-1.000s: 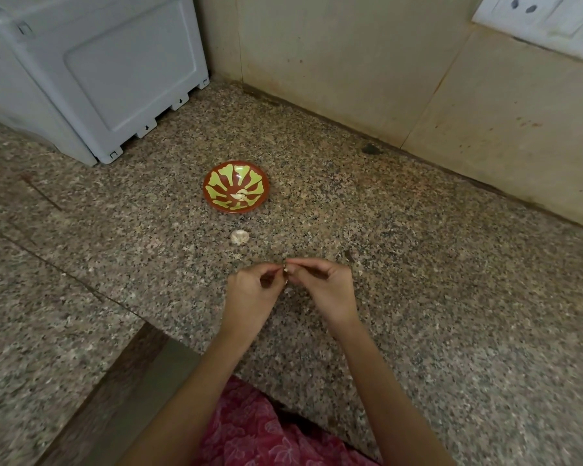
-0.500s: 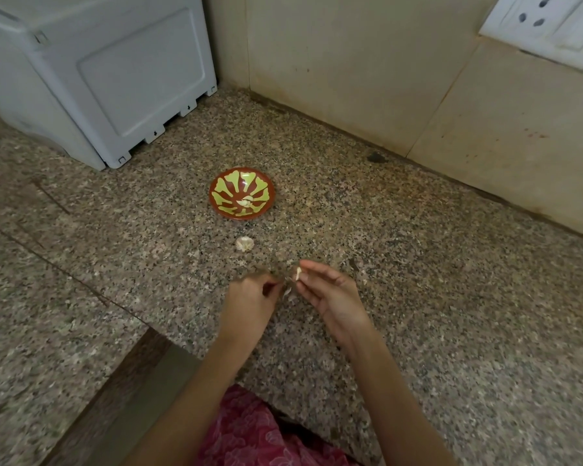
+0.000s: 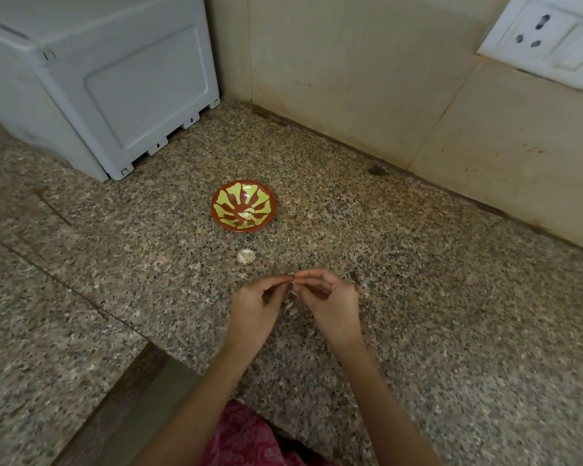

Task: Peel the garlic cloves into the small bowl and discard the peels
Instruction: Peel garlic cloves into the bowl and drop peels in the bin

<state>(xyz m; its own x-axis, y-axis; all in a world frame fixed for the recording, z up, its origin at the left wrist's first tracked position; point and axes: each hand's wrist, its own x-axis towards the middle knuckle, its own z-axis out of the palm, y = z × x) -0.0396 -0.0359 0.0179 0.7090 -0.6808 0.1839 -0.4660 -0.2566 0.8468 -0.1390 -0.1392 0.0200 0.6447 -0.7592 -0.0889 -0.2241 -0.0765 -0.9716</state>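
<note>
Centrally, fingers of left hand (image 3: 254,309) and right hand (image 3: 330,297) pinch a tiny pale garlic clove (image 3: 292,291): likely light, slippery; hold its ends.

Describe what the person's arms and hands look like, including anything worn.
Left hand and right hand are bare: no rings, bangles, watch or gloves show. Both forearms are uncovered down to the frame's bottom edge. Between them shows a pink-red floral-patterned fabric garment.

White plastic appliance (image 3: 115,85) at 10 o'clock on granite counter (image 3: 451,297). White socket plate (image 3: 546,38) at 2 o'clock on tiled wall (image 3: 350,79). Pink patterned cloth (image 3: 246,442) at 6 o'clock.
</note>
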